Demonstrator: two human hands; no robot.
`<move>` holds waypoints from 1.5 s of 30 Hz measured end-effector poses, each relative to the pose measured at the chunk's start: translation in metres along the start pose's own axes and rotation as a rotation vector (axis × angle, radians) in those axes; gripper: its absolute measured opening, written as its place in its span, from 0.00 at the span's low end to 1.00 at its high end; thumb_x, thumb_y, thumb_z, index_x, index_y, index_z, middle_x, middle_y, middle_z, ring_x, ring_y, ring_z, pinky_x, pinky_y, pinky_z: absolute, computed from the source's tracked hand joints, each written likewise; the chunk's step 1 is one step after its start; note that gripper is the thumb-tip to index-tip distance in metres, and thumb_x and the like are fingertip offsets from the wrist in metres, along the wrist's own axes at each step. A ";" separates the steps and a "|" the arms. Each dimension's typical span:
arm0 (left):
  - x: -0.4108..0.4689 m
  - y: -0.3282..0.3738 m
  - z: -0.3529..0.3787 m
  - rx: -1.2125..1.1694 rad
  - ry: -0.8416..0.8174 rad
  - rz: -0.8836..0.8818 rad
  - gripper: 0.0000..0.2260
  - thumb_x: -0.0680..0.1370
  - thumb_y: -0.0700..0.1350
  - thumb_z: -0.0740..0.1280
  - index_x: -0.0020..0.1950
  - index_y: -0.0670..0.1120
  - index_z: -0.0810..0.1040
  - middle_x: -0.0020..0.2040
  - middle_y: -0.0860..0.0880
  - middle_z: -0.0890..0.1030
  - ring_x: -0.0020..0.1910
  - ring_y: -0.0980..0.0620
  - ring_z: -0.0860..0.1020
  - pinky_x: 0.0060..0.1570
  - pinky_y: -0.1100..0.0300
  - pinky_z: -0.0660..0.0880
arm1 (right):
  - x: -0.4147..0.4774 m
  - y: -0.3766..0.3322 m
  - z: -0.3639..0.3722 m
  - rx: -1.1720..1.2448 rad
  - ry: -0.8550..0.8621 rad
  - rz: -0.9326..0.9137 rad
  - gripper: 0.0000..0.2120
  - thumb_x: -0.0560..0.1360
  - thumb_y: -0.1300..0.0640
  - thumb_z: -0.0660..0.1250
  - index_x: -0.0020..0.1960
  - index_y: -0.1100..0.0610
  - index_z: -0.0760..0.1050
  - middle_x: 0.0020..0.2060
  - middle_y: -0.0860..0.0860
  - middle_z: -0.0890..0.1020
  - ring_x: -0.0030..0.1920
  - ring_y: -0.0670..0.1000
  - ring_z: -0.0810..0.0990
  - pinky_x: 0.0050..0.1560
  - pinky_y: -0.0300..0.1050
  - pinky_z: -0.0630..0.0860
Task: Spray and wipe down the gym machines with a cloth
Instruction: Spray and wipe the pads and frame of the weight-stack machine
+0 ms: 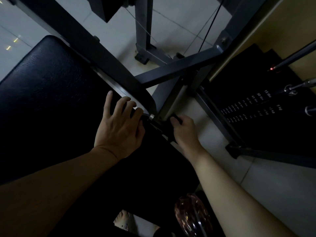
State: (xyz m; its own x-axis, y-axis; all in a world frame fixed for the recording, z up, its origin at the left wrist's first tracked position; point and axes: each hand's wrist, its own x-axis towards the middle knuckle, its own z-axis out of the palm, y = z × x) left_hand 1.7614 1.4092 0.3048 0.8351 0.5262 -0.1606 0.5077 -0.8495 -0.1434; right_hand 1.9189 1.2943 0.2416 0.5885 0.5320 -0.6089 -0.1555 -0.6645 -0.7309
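Note:
I look down on a gym machine with a grey steel frame (172,69) and a black padded seat (42,93) at the left. My left hand (119,125) rests at the seat's right edge, its fingers curled over a black knob with a silver collar (150,117), the little finger stretched out. My right hand (184,132) is closed around a black lever (176,119) just right of that knob, under the frame post. No cloth shows in either hand. The scene is dim.
A black weight stack (256,106) with white lbs and kg labels stands at the right, with a red-tipped selector pin (271,68) above. A pinkish translucent rounded object (193,214) sits at the bottom. A foot (122,219) shows on the pale tiled floor (179,28).

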 end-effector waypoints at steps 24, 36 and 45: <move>0.001 -0.002 -0.002 -0.026 -0.018 0.007 0.22 0.83 0.54 0.51 0.61 0.43 0.79 0.62 0.41 0.77 0.71 0.38 0.68 0.77 0.33 0.47 | -0.039 0.056 -0.055 0.782 0.430 0.876 0.14 0.81 0.65 0.51 0.42 0.60 0.72 0.38 0.56 0.75 0.36 0.55 0.75 0.29 0.43 0.75; 0.000 -0.004 -0.003 -0.015 -0.017 0.017 0.21 0.83 0.54 0.53 0.62 0.44 0.79 0.63 0.42 0.77 0.71 0.38 0.68 0.78 0.34 0.45 | -0.014 -0.043 0.014 0.661 0.302 0.721 0.17 0.83 0.66 0.50 0.37 0.55 0.63 0.35 0.52 0.67 0.32 0.49 0.67 0.51 0.43 0.79; 0.000 -0.002 -0.004 -0.015 -0.013 0.011 0.21 0.83 0.53 0.53 0.61 0.44 0.79 0.62 0.42 0.77 0.70 0.39 0.69 0.77 0.33 0.49 | -0.011 -0.042 -0.019 0.595 -0.060 0.647 0.13 0.84 0.60 0.56 0.61 0.63 0.76 0.46 0.58 0.81 0.41 0.54 0.80 0.35 0.44 0.77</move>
State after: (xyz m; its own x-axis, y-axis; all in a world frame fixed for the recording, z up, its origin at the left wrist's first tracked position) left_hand 1.7612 1.4107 0.3092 0.8380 0.5169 -0.1747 0.5014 -0.8558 -0.1273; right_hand 1.9343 1.3057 0.2848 0.2019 0.1838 -0.9620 -0.8414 -0.4703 -0.2664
